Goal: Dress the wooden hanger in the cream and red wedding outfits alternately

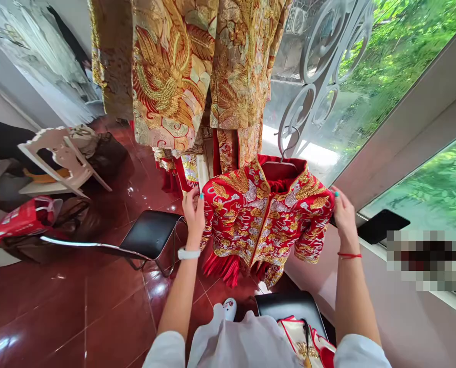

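In front of me a red jacket [266, 214] with gold and silver embroidery hangs on a hanger [283, 153], its hook standing above the collar. My left hand [193, 209] pinches the jacket at the shoulder on the left. At the opposite shoulder, my right hand [343, 209] is closed on the fabric too. The front is fastened along its middle line. Red tassels [224, 268] hang below the lower left hem. Just above and behind are long gold embroidered garments [174, 76].
A black chair [151, 235] stands to the left. Another black seat [289, 304] near my body holds folded cream and red cloth [299, 337]. A dark phone-like slab [383, 226] lies on the windowsill at right. A pale ornate chair [59, 158] stands further left.
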Tool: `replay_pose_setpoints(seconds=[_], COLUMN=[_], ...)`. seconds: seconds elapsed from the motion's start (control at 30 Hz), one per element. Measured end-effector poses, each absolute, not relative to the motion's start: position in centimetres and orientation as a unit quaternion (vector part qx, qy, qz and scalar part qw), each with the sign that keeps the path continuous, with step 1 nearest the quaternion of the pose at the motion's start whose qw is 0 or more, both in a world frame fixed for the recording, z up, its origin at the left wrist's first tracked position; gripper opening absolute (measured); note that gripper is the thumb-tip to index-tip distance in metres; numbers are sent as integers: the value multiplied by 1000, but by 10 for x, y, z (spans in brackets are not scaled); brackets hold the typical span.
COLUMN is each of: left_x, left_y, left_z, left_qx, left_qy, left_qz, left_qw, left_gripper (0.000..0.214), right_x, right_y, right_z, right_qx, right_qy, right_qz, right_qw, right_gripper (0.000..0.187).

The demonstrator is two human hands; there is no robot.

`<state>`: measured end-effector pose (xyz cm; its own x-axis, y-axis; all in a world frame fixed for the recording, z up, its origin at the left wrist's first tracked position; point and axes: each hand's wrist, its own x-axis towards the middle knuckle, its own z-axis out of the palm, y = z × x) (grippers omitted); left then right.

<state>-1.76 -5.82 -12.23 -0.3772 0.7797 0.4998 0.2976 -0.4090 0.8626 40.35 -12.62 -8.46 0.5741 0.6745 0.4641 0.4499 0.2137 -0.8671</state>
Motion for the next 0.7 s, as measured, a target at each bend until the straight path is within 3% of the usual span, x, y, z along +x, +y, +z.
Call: replay_pose_setpoints(seconds=[0.07, 0.17, 0.47, 0.7], left_x=[-23, -20, -20, -7], left_y=[-28, -6, -29, -23], left_z=[-108, -99, -89, -117], left_qx=[522, 507, 523, 526], left_qy=[505, 491, 472, 498], left_qz=[621, 598, 688, 652], left_qw=[293, 379, 175, 224], left_gripper=[38, 44, 48, 45], right_x=[413, 412, 417, 404], right_y=[-114, -99, -99, -105], right_z=[-97, -103, -91, -117], right_qx=[-581, -547, -502, -583], right_qy=[-440, -385, -366, -406], right_qz=[212, 245, 112, 76], right_qw=[651, 702, 775, 699], right_gripper=[61, 58, 42, 51])
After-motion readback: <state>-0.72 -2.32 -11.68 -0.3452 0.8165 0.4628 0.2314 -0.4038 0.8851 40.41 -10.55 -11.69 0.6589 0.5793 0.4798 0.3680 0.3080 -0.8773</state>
